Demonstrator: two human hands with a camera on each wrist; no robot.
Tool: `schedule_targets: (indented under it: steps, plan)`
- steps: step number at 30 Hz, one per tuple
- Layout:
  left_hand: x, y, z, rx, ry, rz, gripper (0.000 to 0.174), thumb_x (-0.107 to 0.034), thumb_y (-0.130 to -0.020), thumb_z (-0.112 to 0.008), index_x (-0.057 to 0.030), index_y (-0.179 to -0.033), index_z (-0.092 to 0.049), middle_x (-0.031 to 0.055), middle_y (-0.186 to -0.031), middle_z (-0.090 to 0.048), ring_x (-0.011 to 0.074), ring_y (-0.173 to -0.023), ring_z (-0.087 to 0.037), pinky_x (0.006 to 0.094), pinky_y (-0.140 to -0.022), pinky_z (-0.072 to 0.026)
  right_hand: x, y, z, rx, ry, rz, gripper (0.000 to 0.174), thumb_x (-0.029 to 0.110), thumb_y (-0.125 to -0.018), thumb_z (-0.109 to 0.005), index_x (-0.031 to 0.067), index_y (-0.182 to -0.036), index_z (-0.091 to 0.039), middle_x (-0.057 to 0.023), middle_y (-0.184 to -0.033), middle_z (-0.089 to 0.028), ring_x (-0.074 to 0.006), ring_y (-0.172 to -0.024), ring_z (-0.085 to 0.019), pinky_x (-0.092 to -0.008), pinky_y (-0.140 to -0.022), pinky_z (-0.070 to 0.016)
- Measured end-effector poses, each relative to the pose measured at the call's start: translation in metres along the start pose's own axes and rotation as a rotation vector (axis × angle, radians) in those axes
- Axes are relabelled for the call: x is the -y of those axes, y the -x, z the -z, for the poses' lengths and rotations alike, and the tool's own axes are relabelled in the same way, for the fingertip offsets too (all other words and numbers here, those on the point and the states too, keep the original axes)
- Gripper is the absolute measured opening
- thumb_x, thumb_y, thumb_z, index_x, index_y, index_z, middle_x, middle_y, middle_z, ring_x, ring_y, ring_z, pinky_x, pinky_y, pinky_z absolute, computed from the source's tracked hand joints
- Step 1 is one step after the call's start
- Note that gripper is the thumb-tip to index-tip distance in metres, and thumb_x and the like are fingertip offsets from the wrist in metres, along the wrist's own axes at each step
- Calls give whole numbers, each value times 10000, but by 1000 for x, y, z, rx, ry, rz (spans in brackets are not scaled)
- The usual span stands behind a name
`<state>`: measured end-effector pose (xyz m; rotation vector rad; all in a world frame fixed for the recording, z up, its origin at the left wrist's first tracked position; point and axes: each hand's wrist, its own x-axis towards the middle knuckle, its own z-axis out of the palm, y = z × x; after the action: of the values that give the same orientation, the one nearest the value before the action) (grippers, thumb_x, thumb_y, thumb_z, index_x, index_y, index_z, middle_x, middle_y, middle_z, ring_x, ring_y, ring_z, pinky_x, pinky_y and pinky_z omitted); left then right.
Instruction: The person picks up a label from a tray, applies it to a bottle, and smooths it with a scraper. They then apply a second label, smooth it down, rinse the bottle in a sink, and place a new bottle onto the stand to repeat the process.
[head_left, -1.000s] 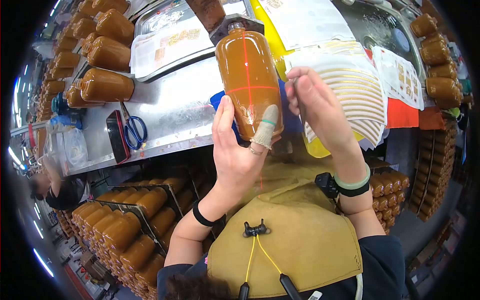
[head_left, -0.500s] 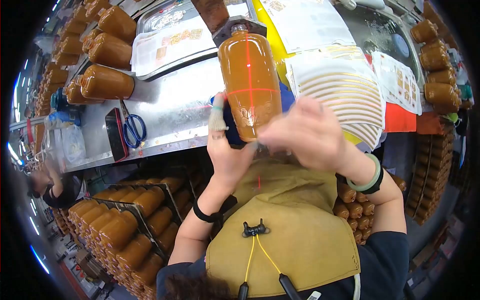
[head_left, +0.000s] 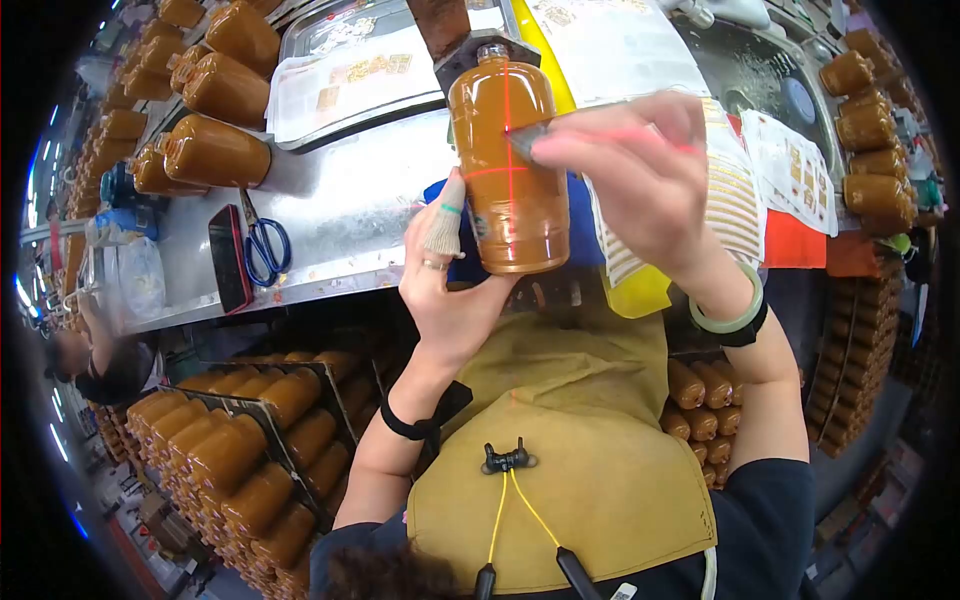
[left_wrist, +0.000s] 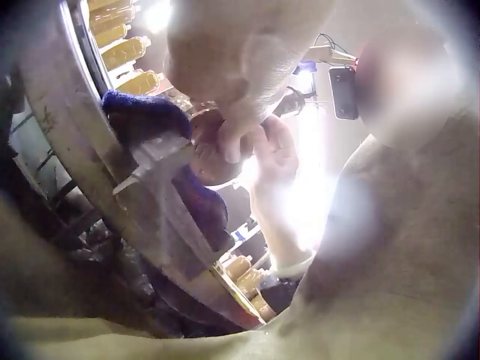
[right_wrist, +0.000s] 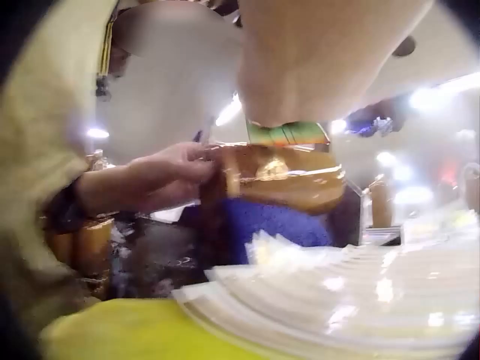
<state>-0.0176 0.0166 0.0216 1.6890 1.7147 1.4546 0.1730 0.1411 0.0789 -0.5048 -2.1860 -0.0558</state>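
A glossy brown bottle (head_left: 500, 110) lies with its neck at a metal holder (head_left: 488, 50), red cross lines of light across it. My left hand (head_left: 445, 300) grips the bottle's base end, one finger in a knitted finger cot (head_left: 443, 228) along its left side. My right hand (head_left: 650, 175) pinches a small dark flat tool (head_left: 527, 138), its tip at the bottle's upper middle; its kind I cannot tell. Beneath the bottle is a blue pad (right_wrist: 277, 223). The left wrist view shows the bottle's round base (left_wrist: 214, 154) close to the fingers.
Fanned sheets with gold bands (head_left: 735, 195) lie to the right, near a printed sheet (head_left: 795, 165). Blue-handled scissors (head_left: 266, 250) and a phone (head_left: 229, 258) lie on the metal table (head_left: 375, 210). More brown bottles (head_left: 215, 155) stand left; stacked ones (head_left: 215, 450) sit below.
My right hand has swung from the bottle's right side past its base and up onto its body. The left hand's covered finger has shifted from the bottle's front to its left side.
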Motion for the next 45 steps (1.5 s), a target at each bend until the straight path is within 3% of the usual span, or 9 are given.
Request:
schedule_targets:
  steps: [6, 9, 14, 21, 25, 31, 36, 41, 45]
  plan:
    - [2, -3, -5, 117, 118, 250, 900, -137, -703, -946, 54, -1466, -510, 186, -1407, -596, 310, -1274, -604, 423, -1103, -447, 19, 8, -4, 107, -227, -68, 265, 143, -774, -730, 168, -1034, -773, 38, -927, -726, -179, -762, -597, -331, -777, -467]
    - [2, -6, 5, 103, -186, -168, 967, -137, -675, -947, 59, -1491, -465, 212, -1441, -576, 348, -1329, -567, 439, -1131, -429, 1, 6, 0, 37, -27, -137, 308, 153, -755, -741, 168, -1061, -772, 36, -945, -726, -182, -765, -597, -350, -747, -479]
    - [5, 0, -4, 93, 38, 211, 889, -100, -695, -916, 43, -1476, -515, 220, -1428, -617, 337, -1284, -619, 484, -1183, -383, 35, 14, 5, 136, -291, 60, 274, 97, -771, -757, 151, -1039, -769, 22, -997, -759, -154, -759, -604, -312, -719, -450]
    - [-8, 1, 2, 17, -108, -22, 877, -141, -742, -912, 43, -1492, -497, 224, -1523, -535, 332, -1374, -566, 436, -1170, -418, 27, 23, 0, 107, -190, 140, 300, 114, -777, -746, 173, -1069, -768, 38, -1000, -756, -127, -791, -641, -309, -685, -451]
    - [-13, 1, -3, 59, -318, -4, 968, -283, -685, -974, 35, -1477, -517, 232, -1544, -503, 353, -1453, -473, 465, -1202, -377, 25, -2, -1, 128, -136, -166, 253, 55, -786, -779, 111, -1033, -772, -29, -1016, -772, -179, -712, -593, -313, -714, -441]
    - [-16, -3, -5, -38, -307, -118, 974, -272, -667, -968, 44, -1463, -505, 198, -1464, -587, 370, -1391, -541, 618, -1202, -262, 36, 5, 4, 129, -168, 170, 287, 147, -764, -699, 149, -1046, -751, 45, -964, -688, -164, -740, -555, -314, -735, -502]
    - [6, -2, 7, 137, -55, 14, 972, -270, -699, -959, 22, -1487, -471, 182, -1471, -582, 324, -1334, -582, 531, -1220, -277, -4, -12, 1, -33, 158, -215, 308, 81, -853, -754, 90, -1156, -698, -71, -903, -706, -250, -759, -659, -364, -661, -528]
    - [-8, -5, 10, 51, -68, -129, 942, -125, -710, -916, 44, -1514, -457, 223, -1487, -560, 316, -1393, -542, 419, -1164, -416, 35, -1, 2, -135, -440, -905, 232, 99, -950, -714, 48, -1162, -637, -64, -811, -605, -173, -722, -597, -315, -652, -480]
    - [5, 0, 7, 88, -58, -126, 833, -64, -715, -874, 30, -1469, -533, 217, -1484, -559, 368, -1360, -551, 456, -1137, -434, 85, 46, -17, -145, -606, -1011, 283, 95, -980, -683, -2, -1206, -543, -88, -1047, -599, -158, -960, -592, -303, -863, -486]
